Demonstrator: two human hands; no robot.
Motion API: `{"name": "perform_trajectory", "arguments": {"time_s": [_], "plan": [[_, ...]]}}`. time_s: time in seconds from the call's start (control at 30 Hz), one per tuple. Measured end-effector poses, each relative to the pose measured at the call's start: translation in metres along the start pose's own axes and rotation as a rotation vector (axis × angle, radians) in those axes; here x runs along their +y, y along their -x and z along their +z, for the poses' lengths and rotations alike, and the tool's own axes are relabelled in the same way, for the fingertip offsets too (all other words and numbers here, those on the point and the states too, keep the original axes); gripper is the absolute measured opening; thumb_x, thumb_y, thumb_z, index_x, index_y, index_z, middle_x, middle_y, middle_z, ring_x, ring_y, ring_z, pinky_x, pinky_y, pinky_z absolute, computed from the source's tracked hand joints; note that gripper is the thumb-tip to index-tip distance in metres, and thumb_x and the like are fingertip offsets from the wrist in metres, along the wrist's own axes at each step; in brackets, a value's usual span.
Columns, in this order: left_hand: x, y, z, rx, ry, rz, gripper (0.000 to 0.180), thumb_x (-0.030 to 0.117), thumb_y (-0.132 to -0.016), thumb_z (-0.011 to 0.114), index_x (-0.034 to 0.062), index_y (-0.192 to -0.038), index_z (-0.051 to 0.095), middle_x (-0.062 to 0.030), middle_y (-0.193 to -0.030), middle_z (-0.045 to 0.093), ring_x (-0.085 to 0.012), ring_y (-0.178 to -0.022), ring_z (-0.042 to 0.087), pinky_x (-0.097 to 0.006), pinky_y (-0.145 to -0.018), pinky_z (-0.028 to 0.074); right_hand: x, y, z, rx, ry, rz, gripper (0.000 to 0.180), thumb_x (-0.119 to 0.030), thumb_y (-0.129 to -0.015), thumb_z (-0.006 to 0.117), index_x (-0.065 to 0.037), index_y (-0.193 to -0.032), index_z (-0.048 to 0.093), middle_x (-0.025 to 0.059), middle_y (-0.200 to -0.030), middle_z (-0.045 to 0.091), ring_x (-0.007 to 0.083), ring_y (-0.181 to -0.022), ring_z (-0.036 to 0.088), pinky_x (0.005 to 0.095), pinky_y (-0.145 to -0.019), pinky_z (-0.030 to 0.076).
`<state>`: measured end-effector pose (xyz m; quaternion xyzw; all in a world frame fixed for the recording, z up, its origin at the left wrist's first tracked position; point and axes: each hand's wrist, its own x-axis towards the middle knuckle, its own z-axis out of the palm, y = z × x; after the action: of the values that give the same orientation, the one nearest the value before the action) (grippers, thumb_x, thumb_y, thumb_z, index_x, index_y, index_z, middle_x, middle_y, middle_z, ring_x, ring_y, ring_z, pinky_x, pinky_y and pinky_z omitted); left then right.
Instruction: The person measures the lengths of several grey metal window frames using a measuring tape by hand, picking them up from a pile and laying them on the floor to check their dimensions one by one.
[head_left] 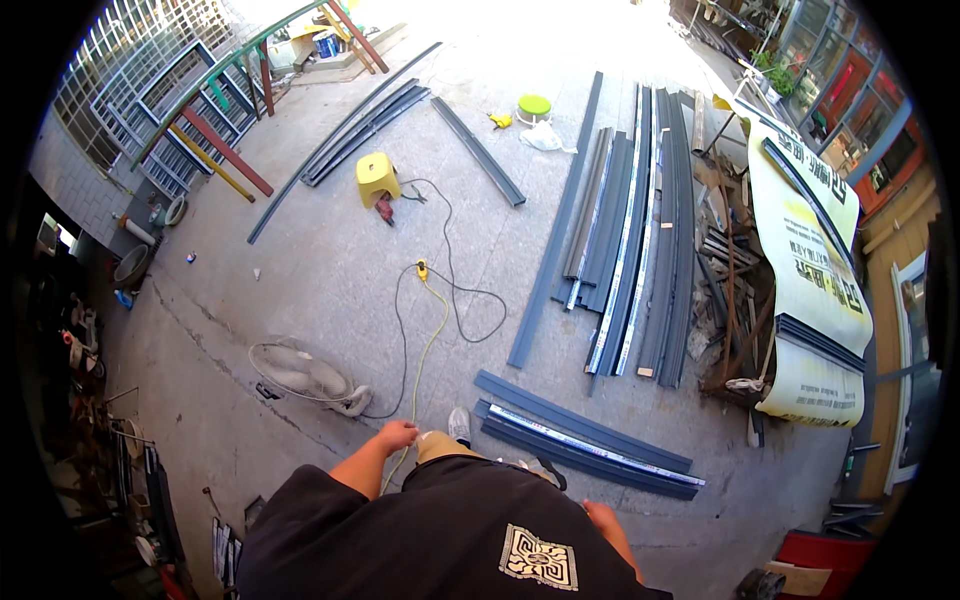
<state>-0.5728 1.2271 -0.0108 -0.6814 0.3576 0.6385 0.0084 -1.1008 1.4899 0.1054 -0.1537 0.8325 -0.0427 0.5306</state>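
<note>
Grey profiles (592, 447): a short group, one bearing a shiny film strip, lies on the paving (480, 240) just ahead of the person, near the right hand (603, 516).
Left hand (400, 434): fingers curled in beside the beige trouser leg (447, 446); whether they grip anything, I cannot tell; a yellow cable (427, 352) runs close by.
Right hand: low, partly behind the black shirt (420, 530); finger opening cannot be told.
Long profiles (681, 230): rowed ahead, right.
Caged fan (300, 372): left, on the ground.
Yellow stool (377, 178): farther ahead, red power tool (384, 209) beside it.
</note>
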Motion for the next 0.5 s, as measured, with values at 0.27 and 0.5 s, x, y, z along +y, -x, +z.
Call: {"name": "perform_trajectory", "arguments": {"time_s": [0.27,0.5], "plan": [[0.01,0.006,-0.003,-0.069,0.032,0.004,0.042,0.026,-0.093,0.066,-0.0006,-0.125,0.064,-0.0087,-0.1,0.07,-0.0169,-0.083,0.066,-0.032,-0.071,0.052,0.018,-0.016,0.006,-0.005,0.225,-0.051,0.057,-0.048,-0.101,0.051,0.004,-0.115,0.069,0.0242,-0.122,0.068,0.0384,-0.119,0.063,0.044,-0.098,0.048],[-0.002,0.006,-0.001,-0.038,0.035,-0.004,0.041,0.024,-0.091,0.066,-0.0037,-0.121,0.068,-0.0122,-0.097,0.072,-0.0174,-0.081,0.067,-0.032,-0.07,0.054,0.008,-0.013,0.013,-0.009,0.072,0.005,0.06,-0.044,-0.094,0.062,0.009,-0.122,0.066,0.0255,-0.127,0.066,0.0342,-0.12,0.063,0.0423,-0.098,0.047]]}}
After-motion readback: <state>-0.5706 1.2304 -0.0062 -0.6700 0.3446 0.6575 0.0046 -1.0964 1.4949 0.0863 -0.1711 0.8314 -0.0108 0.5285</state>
